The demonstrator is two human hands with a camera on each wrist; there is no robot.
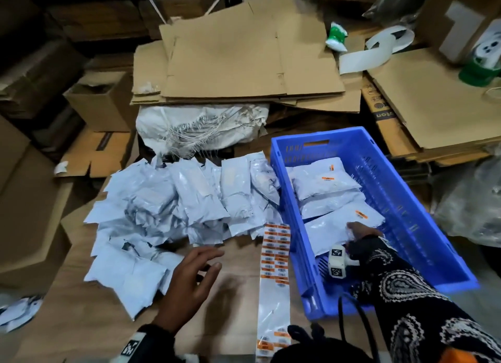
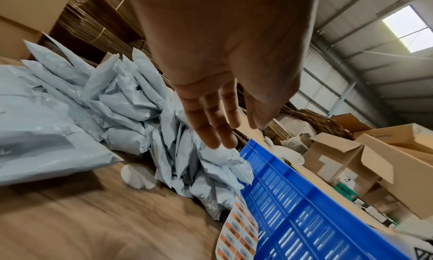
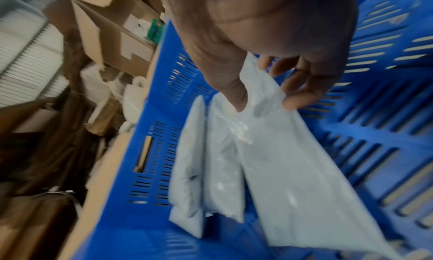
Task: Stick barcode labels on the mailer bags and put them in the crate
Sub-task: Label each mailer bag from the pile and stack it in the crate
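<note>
The head view looked down from above; both wrist views sat close, low, sharing the blue crate (image 1: pixel 423 221) with it.

You are working over a brown cardboard-covered surface (image 1: pixel 230 289). A heap of pale mailer bags (image 1: pixel 168 208) lies on it from nine to twelve o'clock, and the blue crate (image 1: pixel 423 227) rests at two o'clock. The barcode label strip (image 1: pixel 275 276) runs flat along the crate's near wall, toward six o'clock.

Barcode print on the label strip (image 1: pixel 275 257) too small to read; crate (image 1: pixel 406 200) floor mostly hidden under bags.
</note>
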